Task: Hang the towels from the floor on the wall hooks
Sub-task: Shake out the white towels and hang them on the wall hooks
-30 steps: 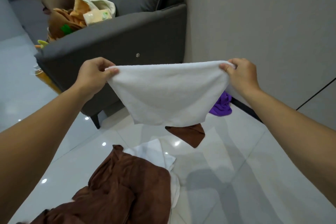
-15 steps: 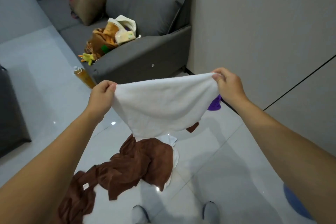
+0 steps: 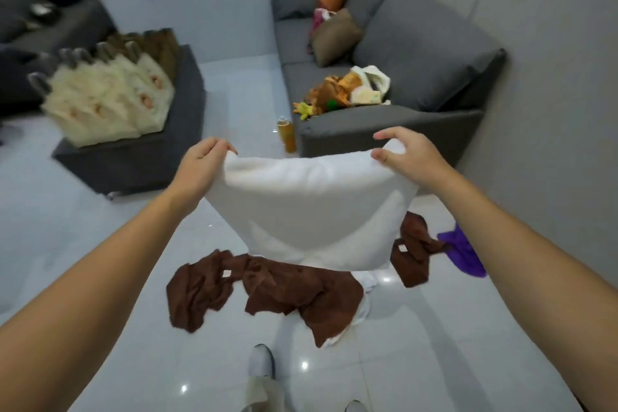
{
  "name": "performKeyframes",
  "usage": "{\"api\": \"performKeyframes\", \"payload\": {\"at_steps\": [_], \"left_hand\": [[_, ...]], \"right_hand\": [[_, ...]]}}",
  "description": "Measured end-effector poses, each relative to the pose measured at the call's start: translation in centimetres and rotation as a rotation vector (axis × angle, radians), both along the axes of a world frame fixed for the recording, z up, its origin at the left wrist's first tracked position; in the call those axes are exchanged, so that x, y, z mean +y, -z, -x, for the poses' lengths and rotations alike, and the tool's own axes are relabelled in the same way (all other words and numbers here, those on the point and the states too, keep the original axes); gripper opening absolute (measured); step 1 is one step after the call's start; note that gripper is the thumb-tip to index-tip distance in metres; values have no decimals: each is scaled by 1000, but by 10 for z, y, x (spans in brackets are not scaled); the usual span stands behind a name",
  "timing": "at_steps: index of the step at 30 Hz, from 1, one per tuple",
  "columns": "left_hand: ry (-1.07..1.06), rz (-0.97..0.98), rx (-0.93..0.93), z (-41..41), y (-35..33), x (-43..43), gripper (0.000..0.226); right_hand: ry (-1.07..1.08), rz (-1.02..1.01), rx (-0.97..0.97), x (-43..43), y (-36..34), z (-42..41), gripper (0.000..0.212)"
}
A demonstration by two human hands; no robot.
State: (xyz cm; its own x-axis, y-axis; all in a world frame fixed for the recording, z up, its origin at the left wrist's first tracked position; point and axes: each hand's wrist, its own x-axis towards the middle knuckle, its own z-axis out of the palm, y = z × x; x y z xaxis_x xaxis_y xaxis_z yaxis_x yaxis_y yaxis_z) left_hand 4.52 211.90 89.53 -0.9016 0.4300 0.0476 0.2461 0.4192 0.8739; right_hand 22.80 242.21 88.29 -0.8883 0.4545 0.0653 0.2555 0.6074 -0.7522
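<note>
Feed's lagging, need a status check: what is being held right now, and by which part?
A white towel, stretched between the left hand and right hand, each pinching a top corner.

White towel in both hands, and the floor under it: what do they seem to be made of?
White towel: looks like soft terry or microfibre cloth, matte and fuzzy, sagging limply between the two hands. Floor: probably glazed ceramic or polished stone tile, glossy, with bright light spots and thin joint lines.
</note>
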Motion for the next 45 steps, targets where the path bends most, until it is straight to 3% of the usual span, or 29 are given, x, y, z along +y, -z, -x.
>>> {"api": "performKeyframes", "payload": {"at_steps": [6, 9, 19, 26, 33, 45], "left_hand": [[-148, 151, 19, -38, -25, -137, 18], [-296, 192, 28, -57, -33, -209, 20], [-824, 314, 169, -131, -36, -448, 21], [-994, 399, 131, -192, -27, -613, 15], [-1217, 503, 125, -217, -24, -720, 17], [-1466, 486, 63, -234, -38, -901, 21]], "right_hand": [[-375, -81, -157, -88, -21, 64, 43], [-522, -172, -182, -147, -27, 97, 36], [-855, -124, 94, -407, -42, 161, 20], [-1055, -224, 130, -603, -42, 169, 27], [-1162, -209, 188, -749, -49, 182, 27], [-1449, -260, 291, -1002, -72, 245, 31]]}}
